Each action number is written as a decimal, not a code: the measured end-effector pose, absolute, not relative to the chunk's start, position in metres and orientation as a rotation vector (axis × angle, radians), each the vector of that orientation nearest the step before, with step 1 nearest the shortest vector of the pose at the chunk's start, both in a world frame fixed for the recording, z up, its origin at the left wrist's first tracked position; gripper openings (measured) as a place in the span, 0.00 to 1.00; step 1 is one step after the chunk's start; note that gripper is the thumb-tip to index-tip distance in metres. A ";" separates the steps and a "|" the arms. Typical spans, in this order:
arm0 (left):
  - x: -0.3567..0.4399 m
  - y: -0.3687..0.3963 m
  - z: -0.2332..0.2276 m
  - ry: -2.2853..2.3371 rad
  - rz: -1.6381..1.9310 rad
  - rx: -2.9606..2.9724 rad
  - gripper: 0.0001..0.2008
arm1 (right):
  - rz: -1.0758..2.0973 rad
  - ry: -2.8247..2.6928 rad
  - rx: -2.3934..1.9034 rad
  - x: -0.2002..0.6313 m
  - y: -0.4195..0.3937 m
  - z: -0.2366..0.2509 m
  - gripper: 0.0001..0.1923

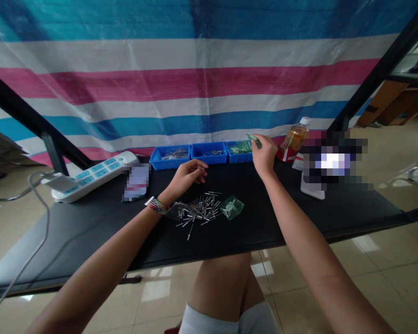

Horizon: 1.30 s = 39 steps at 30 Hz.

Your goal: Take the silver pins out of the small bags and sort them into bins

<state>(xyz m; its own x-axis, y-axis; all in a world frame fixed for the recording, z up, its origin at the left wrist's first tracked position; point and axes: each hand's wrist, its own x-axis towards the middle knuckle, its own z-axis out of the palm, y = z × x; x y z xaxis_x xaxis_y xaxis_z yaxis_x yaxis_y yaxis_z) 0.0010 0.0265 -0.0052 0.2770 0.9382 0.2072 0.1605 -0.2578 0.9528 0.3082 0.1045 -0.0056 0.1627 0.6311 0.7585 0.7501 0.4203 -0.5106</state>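
Note:
My right hand point(264, 150) pinches a small green packet point(254, 139) above the right blue bin, which contains other green packets point(241, 147). My left hand point(189, 175) hovers in front of the middle blue bin point(209, 159), fingers loosely bent and apart, with nothing visible in them. Nearer to me, a loose pile of metal pop rivets point(206, 209) lies on the black table. A green plastic bag point(231, 208) with small pale pieces touches the pile's right side. A clear plastic bag point(177, 211) lies at its left, partly behind my left wrist.
The left blue bin point(153, 160) holds clear bags. A white power strip point(97, 175) with a plugged-in adapter and a phone point(136, 182) lie at left. Right of the bins stand a drink bottle point(294, 139) and a blurred device on a white base point(312, 189). A striped sheet point(202, 83) hangs behind.

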 end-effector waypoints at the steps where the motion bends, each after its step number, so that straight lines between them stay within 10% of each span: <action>1: 0.001 0.026 -0.005 1.028 1.079 1.640 0.14 | -0.121 -1.610 -1.317 0.306 0.103 -0.007 0.16; 24: 0.002 0.022 0.002 1.053 1.019 1.673 0.13 | -0.231 -1.694 -1.440 0.282 0.082 -0.007 0.21; 32: 0.002 0.026 -0.005 1.040 1.017 1.655 0.12 | 0.861 -2.209 -0.919 0.248 0.045 0.009 0.05; 39: 0.000 0.026 -0.005 1.032 1.048 1.670 0.11 | 0.907 -2.362 -0.792 0.226 0.032 -0.005 0.03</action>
